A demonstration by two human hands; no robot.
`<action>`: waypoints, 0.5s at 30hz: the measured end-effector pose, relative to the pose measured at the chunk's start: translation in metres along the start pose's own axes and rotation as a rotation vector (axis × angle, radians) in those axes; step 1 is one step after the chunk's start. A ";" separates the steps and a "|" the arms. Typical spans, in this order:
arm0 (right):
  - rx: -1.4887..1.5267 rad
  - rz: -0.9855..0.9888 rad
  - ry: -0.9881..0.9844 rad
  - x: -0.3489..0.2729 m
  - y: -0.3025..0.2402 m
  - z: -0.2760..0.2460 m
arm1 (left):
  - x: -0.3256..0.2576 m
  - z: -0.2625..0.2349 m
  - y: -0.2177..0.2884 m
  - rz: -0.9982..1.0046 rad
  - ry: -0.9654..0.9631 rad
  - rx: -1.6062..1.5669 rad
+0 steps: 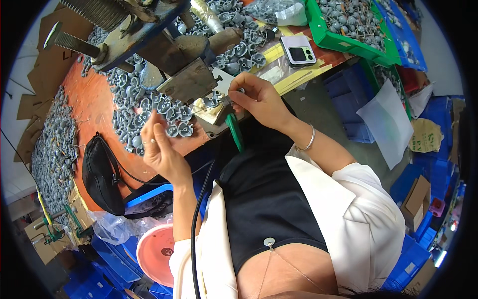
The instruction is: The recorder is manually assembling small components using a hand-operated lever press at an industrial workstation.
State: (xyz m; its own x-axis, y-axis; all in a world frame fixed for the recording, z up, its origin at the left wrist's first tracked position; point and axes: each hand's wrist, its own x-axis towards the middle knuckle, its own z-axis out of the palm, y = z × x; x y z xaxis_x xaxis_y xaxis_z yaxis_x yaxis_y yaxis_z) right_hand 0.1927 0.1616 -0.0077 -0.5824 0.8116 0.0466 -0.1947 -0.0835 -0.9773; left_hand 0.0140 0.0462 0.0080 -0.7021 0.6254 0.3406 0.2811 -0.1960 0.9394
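My left hand [160,145] is raised over the orange worktable [92,94], fingers curled, pinching a thin metal pin; a ring shows on one finger. My right hand [258,97] holds a small grey plastic part [240,91] at the base of a hand press [169,47], by its metal plate [191,79]. A thin pin runs from that part toward the left. Several grey plastic parts [149,107] lie heaped between both hands. A green-handled tool [234,130] hangs under the right hand.
A black pouch [99,174] lies on the table's near edge. A folded phone [298,50] rests beside a green bin [348,25] of grey parts. Blue crates [356,99] stand on the floor, more grey parts [52,144] are piled left, and a pink stool [157,251] is below.
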 end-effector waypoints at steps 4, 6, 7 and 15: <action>-0.521 -0.119 -0.042 -0.002 -0.014 0.004 | 0.008 0.011 0.016 0.626 0.253 0.736; -0.405 -0.075 -0.142 0.000 -0.011 0.007 | -0.003 0.014 0.025 0.616 -0.190 0.754; -0.287 -0.034 -0.242 0.000 -0.008 0.009 | -0.007 0.014 0.020 0.596 -0.418 0.730; -0.573 -0.170 -0.024 0.003 0.010 0.016 | -0.004 0.028 -0.006 0.154 -0.310 0.445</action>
State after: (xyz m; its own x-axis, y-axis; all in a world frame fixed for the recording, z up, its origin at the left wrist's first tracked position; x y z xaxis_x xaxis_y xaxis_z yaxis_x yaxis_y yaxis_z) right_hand 0.1766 0.1546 -0.0138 -0.5996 0.7723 0.2098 0.1662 0.3766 -0.9114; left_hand 0.0333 0.0661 0.0000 -0.4245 0.8207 0.3825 0.6616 -0.0072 0.7498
